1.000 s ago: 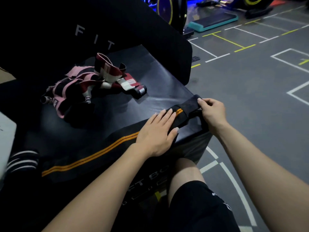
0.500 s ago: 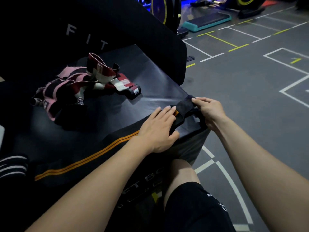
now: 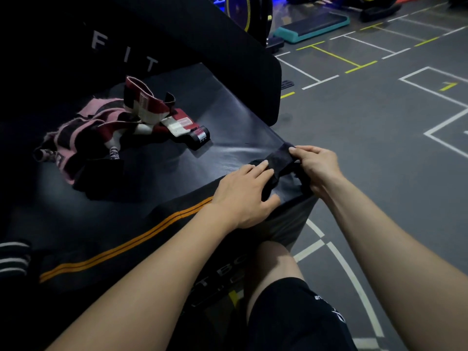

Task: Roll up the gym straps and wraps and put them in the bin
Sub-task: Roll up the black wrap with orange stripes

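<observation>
Gym flooring, grey with white and yellow lines, runs behind a black padded box (image 3: 141, 188) that fills the left of the view from the person's head. Along the box's near edge lies a long black wrap (image 3: 121, 247) with twin orange stripes, stretched flat from the near left corner towards the right corner. At that right corner the rolling has only just started. The left hand (image 3: 243, 196) lies palm down on the wrap, fingers straight and together, pressing it against the box. The right hand (image 3: 316, 165) pinches the wrap's dark end between thumb and fingertips, lifting and folding it back towards the left hand. Judging by the long flat stretch left, the first turn is barely formed. The next move probably calls for tucking this end down tight, then rolling it leftward along the near edge while the left hand gives way and keeps the cloth taut, so the coil does not go loose or skew. Towards the box's far left side sits a tangled pile (image 3: 101, 130) of pink, maroon and white wraps, not yet rolled. A black item with white stripes (image 3: 12, 257) shows at the near left edge; what it is cannot be told. No bin is in view.
</observation>
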